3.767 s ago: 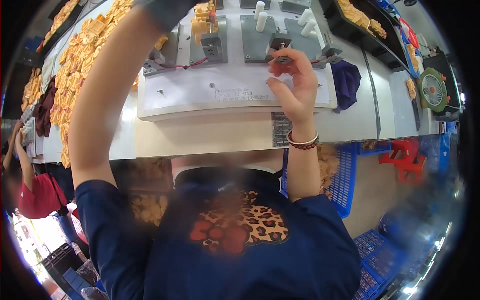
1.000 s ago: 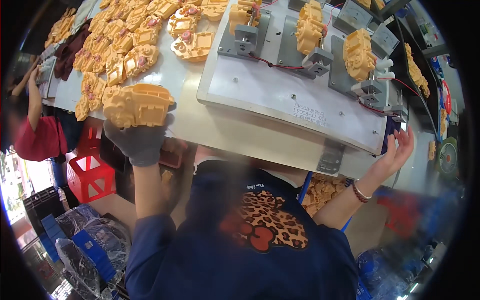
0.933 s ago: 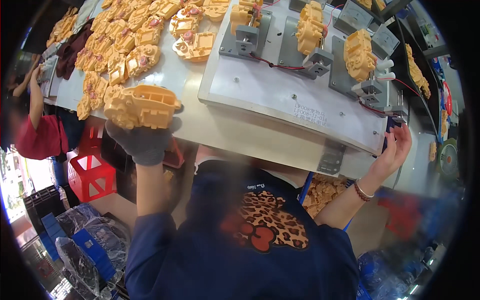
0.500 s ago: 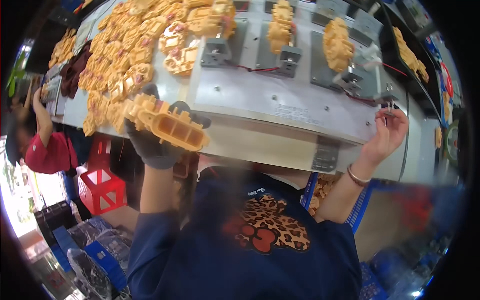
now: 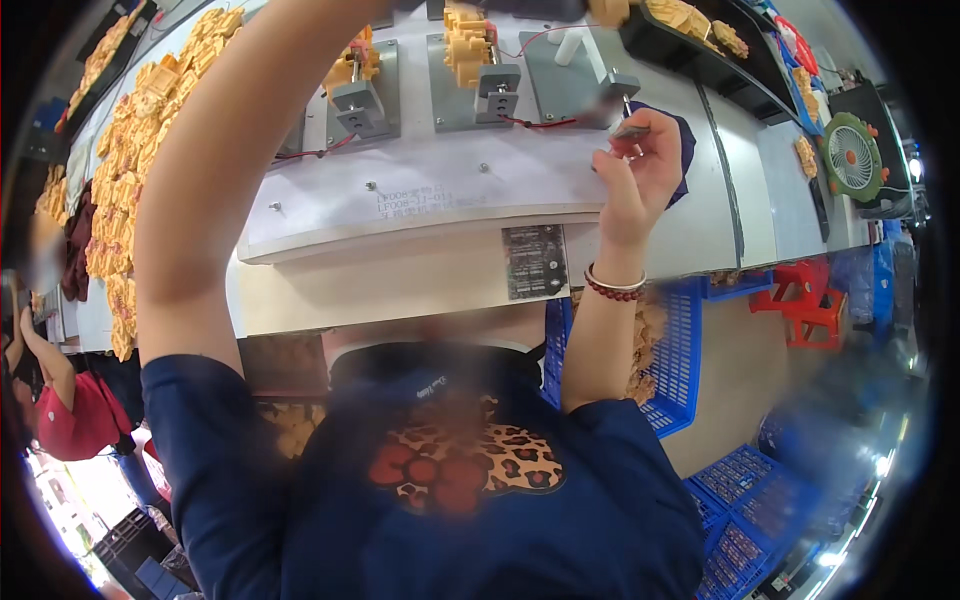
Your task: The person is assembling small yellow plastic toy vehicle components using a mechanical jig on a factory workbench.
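My left arm reaches up across the picture to its top edge. Only part of my left hand (image 5: 535, 8), in a dark glove, shows there; the fingers are cut off. At the glove's end is a bit of a yellow-orange piece (image 5: 608, 11); I cannot tell whether it is gripped. My bare right hand (image 5: 640, 185) pinches a small metal piece (image 5: 630, 131) at the front of the rightmost grey fixture (image 5: 570, 85), below its metal rod. A white post (image 5: 569, 47) stands on that fixture. To its left, yellow molded plastic parts (image 5: 464, 45) sit on similar fixtures with metal blocks (image 5: 497, 92).
Many yellow parts (image 5: 155, 110) lie heaped at the left. A black tray (image 5: 690, 60) with more parts stands at the far right, near a green fan (image 5: 853, 157). Red wires (image 5: 540, 124) run along the fixtures. A blue basket (image 5: 680, 350) stands below the table. Someone in red (image 5: 80, 415) is at left.
My left hand, which held a yellow plastic part near the table's front, has swung up and right to the top edge. The view has shifted right; my right hand stays at the rightmost fixture.
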`<state>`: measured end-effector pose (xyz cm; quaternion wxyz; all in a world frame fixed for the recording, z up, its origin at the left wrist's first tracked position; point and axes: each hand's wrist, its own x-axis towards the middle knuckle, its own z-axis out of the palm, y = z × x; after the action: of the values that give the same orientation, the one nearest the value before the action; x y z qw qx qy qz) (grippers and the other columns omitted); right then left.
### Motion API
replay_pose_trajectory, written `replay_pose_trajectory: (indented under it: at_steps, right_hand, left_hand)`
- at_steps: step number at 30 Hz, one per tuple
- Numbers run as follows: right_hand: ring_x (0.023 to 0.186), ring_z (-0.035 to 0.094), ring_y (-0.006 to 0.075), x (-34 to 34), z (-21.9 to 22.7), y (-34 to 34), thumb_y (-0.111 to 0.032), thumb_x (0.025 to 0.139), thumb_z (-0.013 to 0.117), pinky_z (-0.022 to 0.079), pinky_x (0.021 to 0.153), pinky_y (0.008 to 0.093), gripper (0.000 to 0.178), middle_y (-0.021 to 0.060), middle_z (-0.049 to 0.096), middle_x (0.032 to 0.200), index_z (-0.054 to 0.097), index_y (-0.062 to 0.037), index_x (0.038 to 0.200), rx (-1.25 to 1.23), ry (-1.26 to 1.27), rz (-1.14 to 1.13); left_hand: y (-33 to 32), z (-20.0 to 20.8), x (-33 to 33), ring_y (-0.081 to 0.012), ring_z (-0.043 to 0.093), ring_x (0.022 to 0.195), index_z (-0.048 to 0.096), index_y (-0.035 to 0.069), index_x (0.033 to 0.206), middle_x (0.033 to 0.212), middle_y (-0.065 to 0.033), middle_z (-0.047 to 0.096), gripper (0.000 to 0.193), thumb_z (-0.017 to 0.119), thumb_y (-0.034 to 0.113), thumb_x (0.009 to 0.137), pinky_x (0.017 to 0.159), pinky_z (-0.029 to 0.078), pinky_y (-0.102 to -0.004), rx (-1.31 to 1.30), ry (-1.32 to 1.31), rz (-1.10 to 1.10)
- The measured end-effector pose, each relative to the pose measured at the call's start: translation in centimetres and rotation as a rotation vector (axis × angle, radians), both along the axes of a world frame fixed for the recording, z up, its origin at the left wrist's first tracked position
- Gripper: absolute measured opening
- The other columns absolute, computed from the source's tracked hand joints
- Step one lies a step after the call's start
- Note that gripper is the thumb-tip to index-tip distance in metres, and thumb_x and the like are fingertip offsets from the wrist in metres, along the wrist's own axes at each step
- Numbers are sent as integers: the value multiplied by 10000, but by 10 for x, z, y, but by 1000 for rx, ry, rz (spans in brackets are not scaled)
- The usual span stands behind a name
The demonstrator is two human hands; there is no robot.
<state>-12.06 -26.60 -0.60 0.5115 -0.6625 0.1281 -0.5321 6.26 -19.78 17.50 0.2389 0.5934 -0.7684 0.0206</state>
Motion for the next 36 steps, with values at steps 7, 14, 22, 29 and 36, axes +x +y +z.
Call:
replay_pose_trajectory:
  at_steps: [7, 14, 22, 29, 36]
  right_hand:
    - [724, 448, 97, -6, -2, -4, 5, 629, 613, 386, 679, 226, 348, 9, 516, 856, 528, -29, 965, -40, 37, -25]
    - [704, 456, 96, -8, -7, -10, -1, 635, 609, 388, 656, 227, 379, 10, 517, 818, 521, -28, 1002, -131, 54, -55]
    - [537, 348, 24, -13, -5, 8, 23, 786, 621, 269, 537, 162, 584, -35, 429, 607, 315, -51, 1278, 151, -44, -59]
    - [603, 429, 69, -30, -5, 3, 16, 779, 621, 366, 609, 210, 366, 2, 495, 671, 507, -20, 1125, -63, 172, -134]
    - [711, 506, 137, -37, -10, -2, -27, 792, 637, 401, 636, 263, 141, 50, 543, 768, 631, -22, 932, -376, 508, -260]
  left_hand:
    - [-80, -33, 16, -312, 616, 887, 622, 47, 1008, 922, -142, 635, 361, 676, 91, 653, 752, 496, -379, 370, -163, -76]
    - [-50, -52, -38, -363, 523, 1096, 547, 102, 1174, 1131, -176, 573, 584, 766, 282, 664, 919, 423, -461, 441, -525, 163]
    - [32, -49, -18, -287, 550, 1088, 500, 91, 1272, 1189, -142, 565, 531, 652, 112, 763, 887, 469, -376, -149, -286, 151]
    - [165, -78, -34, -244, 618, 720, 649, 66, 832, 816, -76, 642, 195, 650, -48, 673, 635, 479, -358, -229, 418, 409]
    - [227, -147, 2, -237, 608, 716, 636, 51, 834, 829, -84, 629, 128, 679, -11, 731, 615, 475, -319, -156, 263, 852]
